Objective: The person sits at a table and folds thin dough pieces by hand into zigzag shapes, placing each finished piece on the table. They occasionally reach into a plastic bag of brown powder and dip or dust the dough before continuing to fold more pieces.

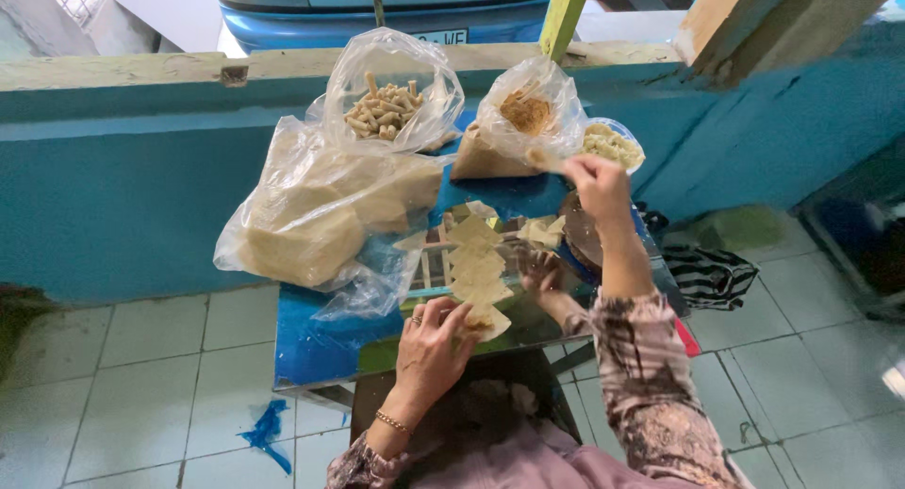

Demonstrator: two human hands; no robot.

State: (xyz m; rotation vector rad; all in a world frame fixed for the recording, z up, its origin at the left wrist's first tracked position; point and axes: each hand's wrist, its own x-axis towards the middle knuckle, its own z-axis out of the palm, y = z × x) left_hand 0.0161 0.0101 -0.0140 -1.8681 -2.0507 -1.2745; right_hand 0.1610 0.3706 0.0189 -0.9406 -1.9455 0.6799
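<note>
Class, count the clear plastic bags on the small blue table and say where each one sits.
3: a large bag of pale dough at left, a bag of stick-shaped snacks behind it, and a bag of brown filling at right. Others may be hidden.

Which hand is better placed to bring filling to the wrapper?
Probably the right hand: it is already at the filling bag. The left hand rests on the nearest wrapper.

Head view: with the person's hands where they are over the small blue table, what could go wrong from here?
1. The wrapper under the left hand sits at the table's near edge and could slide off.
2. The right hand reaches across the row of wrappers toward the filling bag; the sleeve could brush them.
3. The large dough bag overhangs the left edge and may slump off.
</note>
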